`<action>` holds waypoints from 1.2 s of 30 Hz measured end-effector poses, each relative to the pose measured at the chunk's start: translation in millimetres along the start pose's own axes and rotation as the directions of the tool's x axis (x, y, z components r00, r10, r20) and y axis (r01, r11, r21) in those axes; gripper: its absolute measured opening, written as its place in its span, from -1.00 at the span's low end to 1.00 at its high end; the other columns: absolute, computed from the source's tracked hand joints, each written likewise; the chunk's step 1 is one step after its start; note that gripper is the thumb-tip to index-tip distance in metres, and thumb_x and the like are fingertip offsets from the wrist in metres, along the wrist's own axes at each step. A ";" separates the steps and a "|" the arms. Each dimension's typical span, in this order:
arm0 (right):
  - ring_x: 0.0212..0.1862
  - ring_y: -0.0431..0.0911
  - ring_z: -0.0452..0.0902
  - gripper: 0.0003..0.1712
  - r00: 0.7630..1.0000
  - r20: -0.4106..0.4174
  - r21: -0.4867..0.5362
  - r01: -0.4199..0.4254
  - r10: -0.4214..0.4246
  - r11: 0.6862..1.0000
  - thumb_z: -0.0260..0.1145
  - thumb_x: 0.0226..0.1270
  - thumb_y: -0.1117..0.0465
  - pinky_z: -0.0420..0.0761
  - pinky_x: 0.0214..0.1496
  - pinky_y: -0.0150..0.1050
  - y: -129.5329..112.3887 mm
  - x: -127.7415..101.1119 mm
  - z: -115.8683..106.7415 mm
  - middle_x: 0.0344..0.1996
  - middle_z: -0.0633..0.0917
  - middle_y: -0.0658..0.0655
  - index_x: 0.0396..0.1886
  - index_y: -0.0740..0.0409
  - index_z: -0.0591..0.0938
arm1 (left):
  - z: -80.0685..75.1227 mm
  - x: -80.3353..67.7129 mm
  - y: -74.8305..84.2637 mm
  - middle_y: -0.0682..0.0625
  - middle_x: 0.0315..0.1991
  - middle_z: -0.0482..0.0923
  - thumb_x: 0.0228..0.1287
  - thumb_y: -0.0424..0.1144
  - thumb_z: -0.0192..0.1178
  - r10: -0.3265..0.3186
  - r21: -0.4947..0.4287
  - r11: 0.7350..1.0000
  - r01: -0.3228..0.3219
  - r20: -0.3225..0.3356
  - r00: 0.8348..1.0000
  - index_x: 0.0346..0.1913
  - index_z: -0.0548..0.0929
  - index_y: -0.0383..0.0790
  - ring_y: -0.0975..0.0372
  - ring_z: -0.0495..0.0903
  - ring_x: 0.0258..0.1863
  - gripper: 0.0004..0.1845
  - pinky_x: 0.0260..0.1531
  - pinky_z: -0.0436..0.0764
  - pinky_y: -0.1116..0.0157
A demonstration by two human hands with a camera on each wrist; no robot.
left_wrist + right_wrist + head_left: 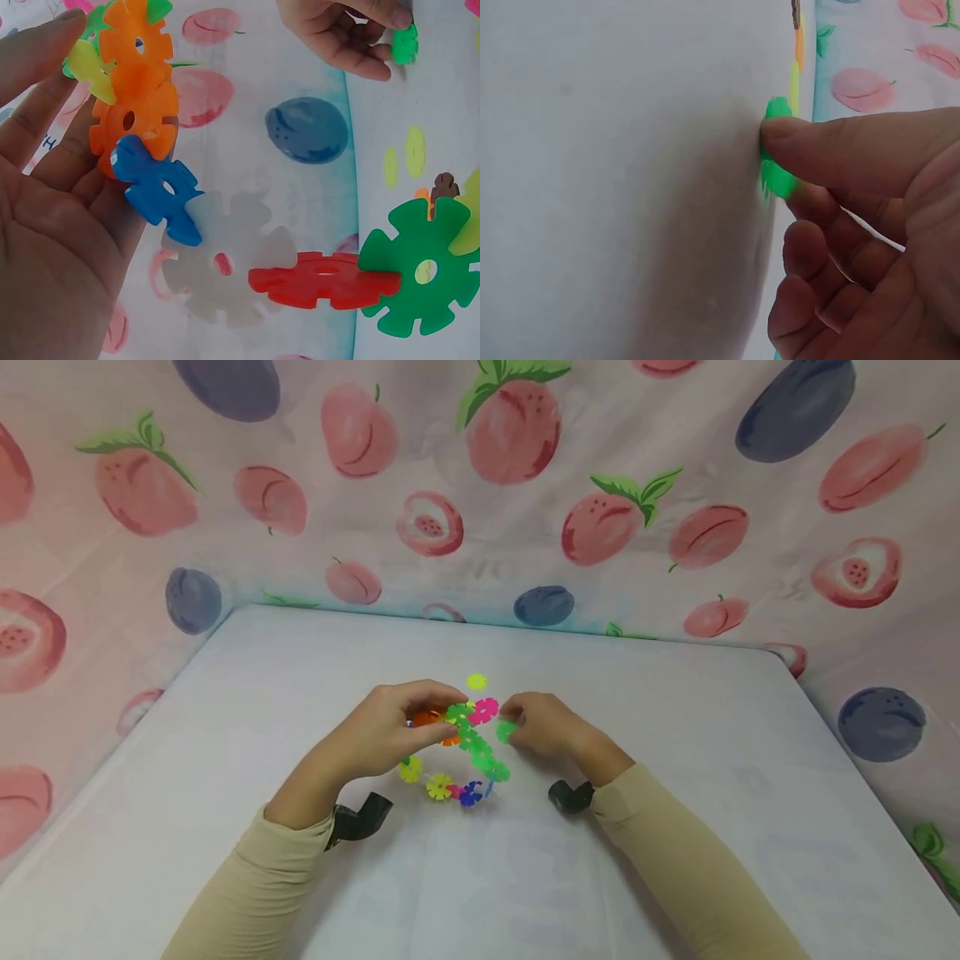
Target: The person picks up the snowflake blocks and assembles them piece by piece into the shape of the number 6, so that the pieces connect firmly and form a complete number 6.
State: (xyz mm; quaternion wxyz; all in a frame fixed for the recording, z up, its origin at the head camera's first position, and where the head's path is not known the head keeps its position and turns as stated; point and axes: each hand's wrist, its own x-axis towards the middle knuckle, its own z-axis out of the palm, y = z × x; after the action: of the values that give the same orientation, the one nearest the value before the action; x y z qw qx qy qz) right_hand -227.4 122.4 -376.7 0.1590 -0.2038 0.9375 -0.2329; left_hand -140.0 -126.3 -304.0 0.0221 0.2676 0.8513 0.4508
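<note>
Item: snowflake-disc chain [468, 752], linked plastic, on white table [675, 760] betw. both hands.
L hand [390, 731] curled round orange end; R hand [543, 727] pinches loose green disc [506, 731]. Prob. light, stiff, slick; grip by rims, joints may pop.

**A Cloth-Draped Play Corner**

The place looked like a small tabletop play or recording booth rather than a furnished room. A white table [675, 735] filled the lower view, and a pale fruit-print cloth [600, 485], painted with peaches, strawberries and plums, hung on three sides as a backdrop and hid whatever lay beyond. Bright plastic snowflake discs [465, 752], a children's building toy, sat linked in the middle. No furniture, appliances or tools appeared elsewhere.
</note>
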 end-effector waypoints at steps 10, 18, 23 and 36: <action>-0.20 -0.04 0.47 -0.85 0.998 -0.040 0.083 0.044 -0.041 0.996 0.41 0.24 0.28 0.52 -0.09 -0.16 6.5 -14.7 -0.4 -0.33 0.60 0.04 -0.19 0.14 0.69 | 0.1 -0.4 0.3 0.06 0.01 0.67 0.31 -0.30 0.34 0.001 0.007 1.000 -0.001 0.002 1.000 0.17 0.66 -0.18 0.23 0.65 -0.07 -0.63 -0.05 0.64 0.21; -0.11 -0.04 0.52 -0.95 0.983 -0.165 0.180 0.109 -0.080 0.978 0.36 0.34 0.22 0.54 -0.07 -0.13 -0.6 -32.6 -9.8 -0.24 0.64 0.00 -0.24 0.08 0.69 | 0.6 -0.6 -0.2 0.04 0.00 0.67 0.33 -0.30 0.31 0.003 -0.001 1.000 -0.003 0.010 1.000 0.19 0.64 -0.20 0.21 0.64 -0.14 -0.63 -0.10 0.64 0.15; -0.16 -0.02 0.60 -0.93 0.962 -0.250 0.281 0.183 -0.113 0.942 0.34 0.37 0.21 0.59 -0.15 -0.11 -11.8 -48.9 -18.4 -0.27 0.70 0.00 -0.21 0.09 0.67 | 1.4 -0.6 1.1 0.05 -0.02 0.67 0.34 -0.31 0.29 0.017 -0.008 1.000 -0.017 0.012 1.000 0.16 0.65 -0.20 0.19 0.64 -0.14 -0.65 -0.10 0.64 0.15; -0.28 -0.01 0.58 -0.91 0.850 -0.465 0.359 0.437 -0.248 0.825 0.33 0.33 0.40 0.62 -0.23 -0.28 -39.6 -92.3 -35.8 -0.32 0.67 0.06 -0.20 0.21 0.69 | 5.4 -0.1 5.2 0.07 -0.07 0.67 0.33 -0.31 0.31 0.022 0.003 1.000 -0.022 0.013 1.000 0.06 0.70 -0.21 0.20 0.63 -0.18 -0.73 -0.11 0.64 0.22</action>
State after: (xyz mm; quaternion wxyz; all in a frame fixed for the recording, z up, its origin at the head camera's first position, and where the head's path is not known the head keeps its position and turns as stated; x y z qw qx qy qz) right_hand -149.4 145.7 -307.9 -0.0380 -0.2778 0.8158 -0.5058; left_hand -136.1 -119.9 -303.2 0.0220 0.2798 0.8489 0.4479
